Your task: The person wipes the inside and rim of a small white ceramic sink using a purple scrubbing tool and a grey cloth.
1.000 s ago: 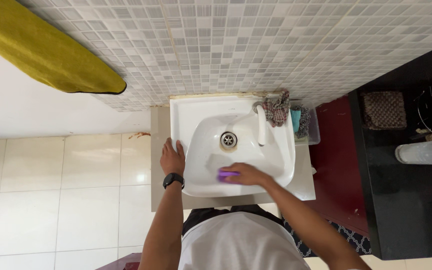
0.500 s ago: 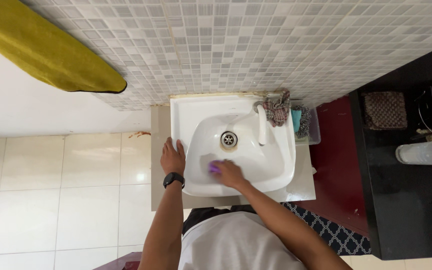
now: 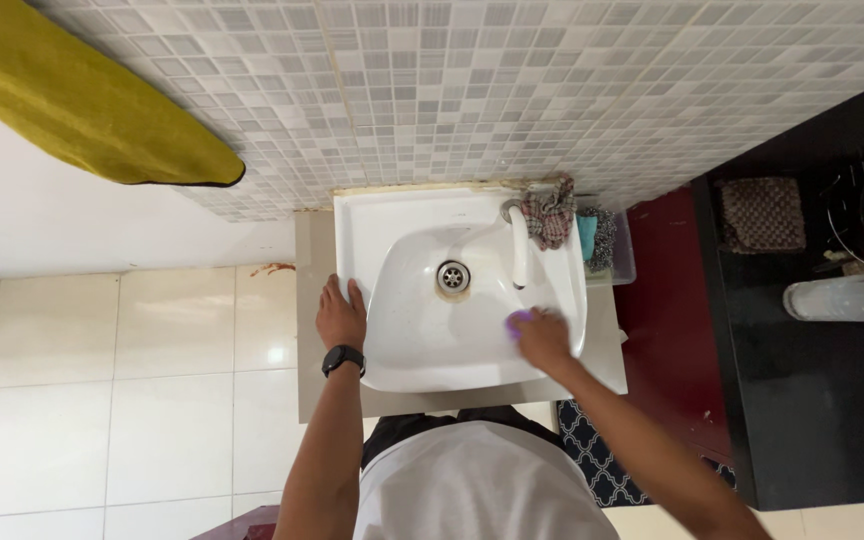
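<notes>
A white wash basin (image 3: 392, 225) stands against a grey mosaic wall, with a metal drain (image 3: 452, 275) in its bowl and a white tap (image 3: 519, 250) at its right. My right hand (image 3: 544, 340) presses a purple sponge (image 3: 518, 322) against the inside of the bowl near its right wall. My left hand (image 3: 340, 315), with a black watch on the wrist, rests flat on the basin's left rim and holds nothing.
A checked rag (image 3: 552, 215) hangs at the tap's base, beside a small clear box (image 3: 607, 250) with scrubbers. A yellow cloth (image 3: 82, 100) hangs upper left. A black counter (image 3: 812, 350) with a clear jar (image 3: 847, 298) lies to the right. Cream floor tiles (image 3: 132, 370) spread to the left.
My right hand has swept the purple sponge from the bowl's near-left part across to its right side. The left hand has stayed on the rim.
</notes>
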